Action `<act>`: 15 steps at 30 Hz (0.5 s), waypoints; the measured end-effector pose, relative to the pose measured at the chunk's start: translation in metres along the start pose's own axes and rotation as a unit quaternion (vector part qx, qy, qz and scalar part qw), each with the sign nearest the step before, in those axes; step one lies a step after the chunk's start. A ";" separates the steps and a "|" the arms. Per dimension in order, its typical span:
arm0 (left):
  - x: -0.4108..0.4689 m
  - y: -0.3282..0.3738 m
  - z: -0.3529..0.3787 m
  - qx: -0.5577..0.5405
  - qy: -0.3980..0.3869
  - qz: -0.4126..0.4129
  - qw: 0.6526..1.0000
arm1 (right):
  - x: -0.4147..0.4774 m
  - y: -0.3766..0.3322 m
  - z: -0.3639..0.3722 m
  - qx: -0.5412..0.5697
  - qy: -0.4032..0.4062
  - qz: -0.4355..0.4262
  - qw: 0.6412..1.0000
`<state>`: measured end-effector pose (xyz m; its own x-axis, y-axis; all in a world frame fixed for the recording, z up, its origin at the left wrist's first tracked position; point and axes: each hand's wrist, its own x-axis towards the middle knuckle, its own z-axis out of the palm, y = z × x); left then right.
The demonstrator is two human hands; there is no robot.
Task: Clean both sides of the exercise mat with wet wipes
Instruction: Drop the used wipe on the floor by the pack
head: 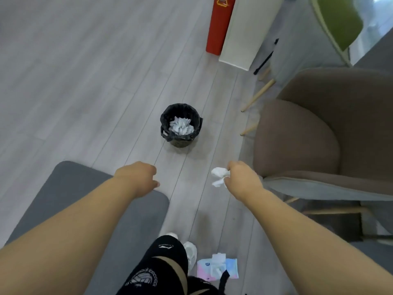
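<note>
Up front, right hand point(242, 177) pinches a crumpled white wipe point(219, 176); left hand point(138, 177) loosely curled, empty. Round black bag-lined bin point(180, 142) mid-frame, brown padded chair point(297, 135) blocking the right.

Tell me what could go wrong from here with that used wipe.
1. The bin stands well ahead of the right hand, which pinches the crumpled wipe. A toss from here could miss and land on the floor.
2. The bin already holds a heap of wipes, so another may bounce out.
3. The pack of wet wipes lies by the shoe and could get stepped on.
</note>
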<state>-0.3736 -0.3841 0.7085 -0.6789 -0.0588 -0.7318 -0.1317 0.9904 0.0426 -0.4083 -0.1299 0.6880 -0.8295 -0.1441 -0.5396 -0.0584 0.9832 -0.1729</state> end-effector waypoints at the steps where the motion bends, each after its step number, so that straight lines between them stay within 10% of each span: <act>1: 0.010 -0.004 -0.008 -0.002 -0.005 -0.007 1.000 | 0.015 -0.005 -0.007 0.002 -0.005 -0.004 1.000; 15: 0.207 -0.030 -0.112 -0.005 -0.018 -0.047 0.999 | 0.269 -0.046 -0.056 -0.047 -0.010 -0.095 0.994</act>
<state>-0.5909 -0.4396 0.6324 -0.6367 -0.1459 -0.7572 -0.2009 0.9794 -0.0198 -0.6602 -0.2073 0.5972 -0.7871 -0.3296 -0.5215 -0.2651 0.9440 -0.1965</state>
